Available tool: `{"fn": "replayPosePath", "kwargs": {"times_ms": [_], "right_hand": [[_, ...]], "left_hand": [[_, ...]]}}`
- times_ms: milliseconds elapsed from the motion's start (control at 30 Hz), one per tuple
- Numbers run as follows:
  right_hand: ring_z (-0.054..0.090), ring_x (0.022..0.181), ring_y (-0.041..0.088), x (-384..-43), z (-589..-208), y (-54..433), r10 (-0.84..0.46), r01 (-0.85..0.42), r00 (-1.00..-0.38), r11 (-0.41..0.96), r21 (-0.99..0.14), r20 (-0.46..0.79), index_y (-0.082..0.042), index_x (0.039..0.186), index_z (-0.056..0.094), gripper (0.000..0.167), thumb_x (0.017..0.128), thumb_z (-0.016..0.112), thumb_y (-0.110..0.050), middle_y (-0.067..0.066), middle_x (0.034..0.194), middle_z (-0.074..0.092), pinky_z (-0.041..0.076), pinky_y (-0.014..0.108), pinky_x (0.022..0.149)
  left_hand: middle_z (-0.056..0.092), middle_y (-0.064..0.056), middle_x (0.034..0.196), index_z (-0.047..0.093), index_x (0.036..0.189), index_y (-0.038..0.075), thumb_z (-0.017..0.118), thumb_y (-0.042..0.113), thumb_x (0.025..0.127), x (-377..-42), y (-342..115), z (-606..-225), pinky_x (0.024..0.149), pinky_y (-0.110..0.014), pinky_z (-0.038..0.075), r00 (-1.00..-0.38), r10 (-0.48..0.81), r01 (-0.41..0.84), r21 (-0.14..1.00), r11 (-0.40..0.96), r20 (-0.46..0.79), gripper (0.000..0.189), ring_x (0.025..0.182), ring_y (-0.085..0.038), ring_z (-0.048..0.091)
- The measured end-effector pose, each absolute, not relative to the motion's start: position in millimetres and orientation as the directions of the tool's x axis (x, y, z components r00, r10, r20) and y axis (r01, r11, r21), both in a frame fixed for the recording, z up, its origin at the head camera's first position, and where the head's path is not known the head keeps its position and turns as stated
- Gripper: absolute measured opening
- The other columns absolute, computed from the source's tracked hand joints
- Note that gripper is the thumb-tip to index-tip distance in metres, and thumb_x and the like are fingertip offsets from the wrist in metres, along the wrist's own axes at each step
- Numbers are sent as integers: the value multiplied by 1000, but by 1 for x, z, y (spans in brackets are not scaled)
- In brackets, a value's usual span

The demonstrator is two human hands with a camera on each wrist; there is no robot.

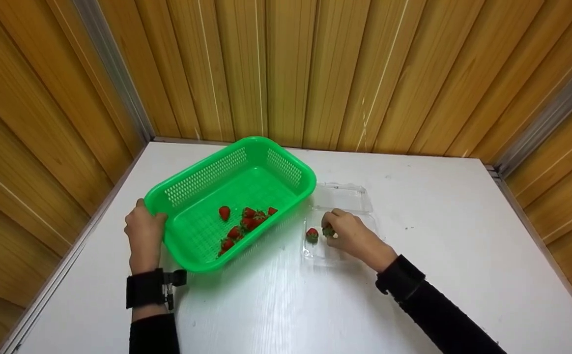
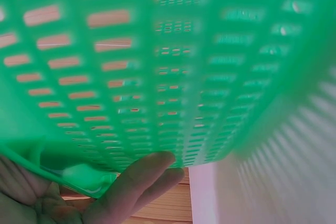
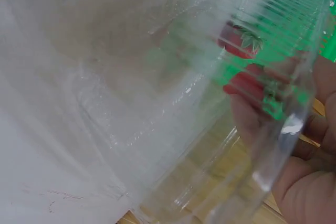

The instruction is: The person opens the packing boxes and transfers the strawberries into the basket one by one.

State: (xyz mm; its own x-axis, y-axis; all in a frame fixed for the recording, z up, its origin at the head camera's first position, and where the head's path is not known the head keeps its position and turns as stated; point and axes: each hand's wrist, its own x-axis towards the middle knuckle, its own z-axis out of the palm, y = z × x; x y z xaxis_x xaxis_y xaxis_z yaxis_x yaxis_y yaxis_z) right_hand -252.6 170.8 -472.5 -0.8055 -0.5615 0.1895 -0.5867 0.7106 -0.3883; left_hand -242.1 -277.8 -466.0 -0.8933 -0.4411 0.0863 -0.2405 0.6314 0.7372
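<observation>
My left hand (image 1: 144,231) grips the left end of a green perforated basket (image 1: 202,169), its fingers curled over the rim; the left wrist view shows the fingers (image 2: 139,182) against the basket's outer wall. Several strawberries (image 1: 248,223) lie inside, mostly along the near side. Over the clear plastic box (image 1: 342,197), whose lid lies open toward the back, my right hand (image 1: 352,233) pinches a strawberry (image 1: 328,230) between thumb and fingers. Through the box wall, the right wrist view shows this held strawberry (image 3: 249,85). Another strawberry (image 1: 312,235) sits in the box, left of the hand.
Both containers stand on a white table (image 1: 443,221), the basket's right end close to the box lid. Wood-patterned panels (image 1: 288,73) rise behind the table and along both sides, with metal strips (image 1: 114,69) at the corners.
</observation>
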Motion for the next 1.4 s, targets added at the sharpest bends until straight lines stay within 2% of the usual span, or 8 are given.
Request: {"fn": "replayPosePath", "kwargs": {"times_ms": [200,300,433,633,867,1000,1267,1400], "right_hand": [[61,80,17,-252,-469,169,-565,-600,-796,689,-406,218,-3,92,66,20,78,74,7,6,89,62,54,29,70],[62,81,18,-252,-467,166,-566,-600,-795,682,-419,218,-3,93,66,19,78,74,6,6,89,63,54,29,71],[63,80,17,-252,-466,165,-570,-613,-785,660,-435,241,-3,91,66,18,77,73,7,6,87,64,54,29,70],[69,83,20,-250,-465,170,-562,-598,-790,622,-505,244,-2,91,66,16,79,71,7,7,88,68,59,32,72],[72,86,20,-247,-459,179,-534,-550,-819,627,-552,211,-5,94,67,13,83,71,2,4,90,72,60,40,76],[73,86,19,-246,-456,180,-526,-544,-823,626,-559,213,-6,94,68,12,85,71,1,3,89,73,60,42,76],[73,87,18,-246,-449,172,-534,-566,-812,616,-548,238,-6,95,68,12,86,71,1,3,91,72,60,39,77],[72,87,21,-246,-446,167,-545,-590,-795,593,-548,265,-4,97,67,15,85,70,4,6,92,71,60,37,77]], "left_hand": [[63,-37,109,51,128,-19,55,0,89,-240,-276,-468,72,-56,53,-894,-433,-221,733,644,111,44,87,-42,63],[62,-39,112,49,132,-19,55,1,89,-240,-277,-468,74,-58,52,-893,-438,-233,732,640,99,47,90,-45,63],[58,-42,120,42,140,-20,56,1,92,-240,-277,-466,84,-63,51,-893,-444,-258,734,629,67,55,102,-54,62],[59,-42,118,43,139,-20,56,1,91,-240,-277,-467,82,-62,52,-891,-447,-254,732,633,78,54,99,-53,63],[62,-37,105,53,118,-18,55,1,89,-240,-277,-467,76,-61,52,-892,-436,-222,722,655,122,35,91,-47,64],[63,-36,103,54,114,-17,56,1,89,-239,-278,-467,75,-60,52,-894,-431,-217,723,656,123,31,90,-46,64],[61,-40,113,49,131,-21,57,1,90,-239,-278,-466,80,-62,52,-894,-433,-220,729,648,114,47,96,-50,64],[61,-39,111,50,128,-20,55,2,89,-240,-278,-466,81,-62,51,-896,-433,-228,732,642,101,45,96,-50,62]]}}
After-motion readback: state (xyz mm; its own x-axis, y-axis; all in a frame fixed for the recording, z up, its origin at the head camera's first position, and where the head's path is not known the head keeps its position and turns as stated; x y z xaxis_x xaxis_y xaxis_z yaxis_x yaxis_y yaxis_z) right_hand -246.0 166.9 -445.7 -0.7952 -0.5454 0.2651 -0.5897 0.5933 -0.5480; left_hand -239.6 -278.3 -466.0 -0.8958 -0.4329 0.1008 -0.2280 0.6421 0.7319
